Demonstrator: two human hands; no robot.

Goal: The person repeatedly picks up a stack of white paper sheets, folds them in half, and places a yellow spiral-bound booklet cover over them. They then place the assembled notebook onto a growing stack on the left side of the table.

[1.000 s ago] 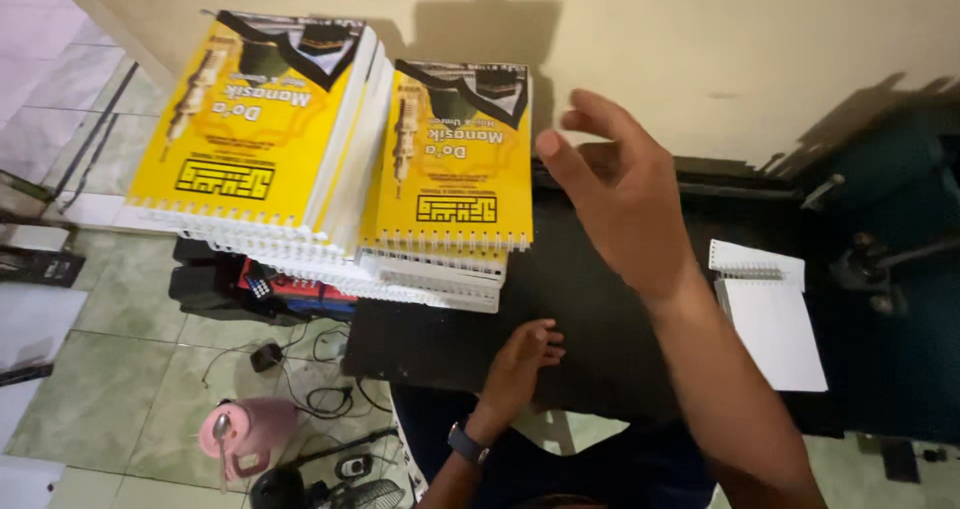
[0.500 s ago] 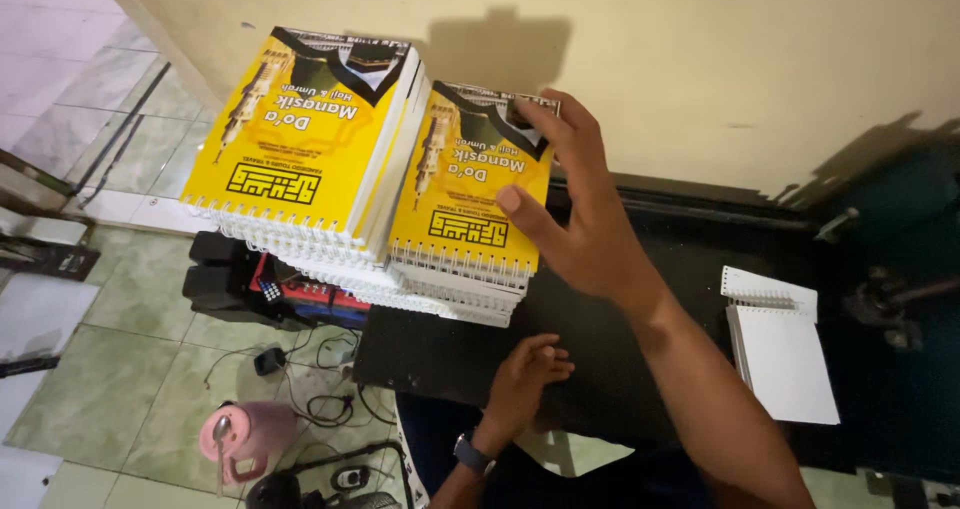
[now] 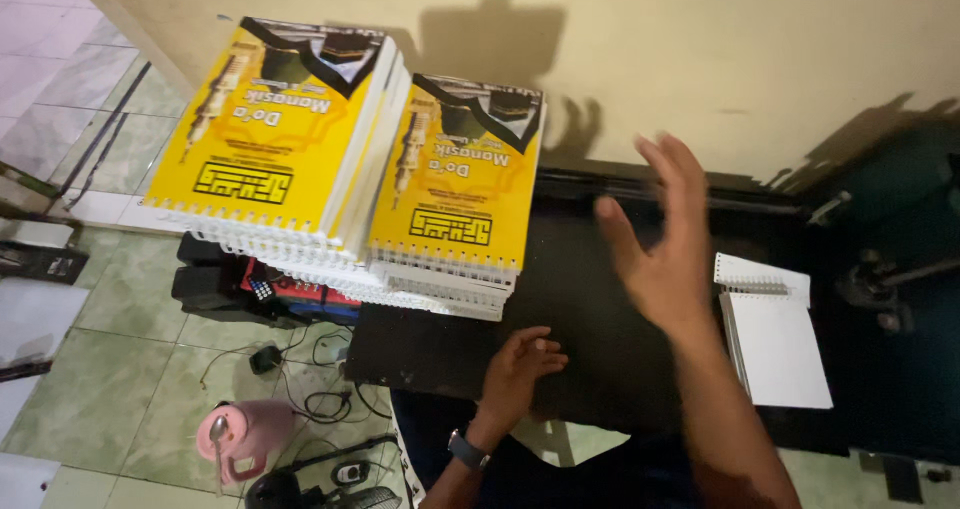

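Right hand [image 3: 665, 259] is hovering open and empty right of two finished booklet stacks [image 3: 455, 194]; unbound white pad [image 3: 775, 344] is waiting beyond; left hand [image 3: 515, 369] is resting curled, empty, on bench [image 3: 590, 299].

Printed covers only; you've got no screens, signs or packages in frame. Taller stack of spiral-bound booklets [image 3: 275, 134] sits upper left: rectangular yellow cover, black-and-white band along its far edge, black block graphic near the white spiral binding. Shorter stack [image 3: 458, 184] sits just right of it, toward frame centre, touching it; same yellow, black and white cover, turned the same way. Blank white spiral pad [image 3: 775, 341] lies right of centre, no label visible.
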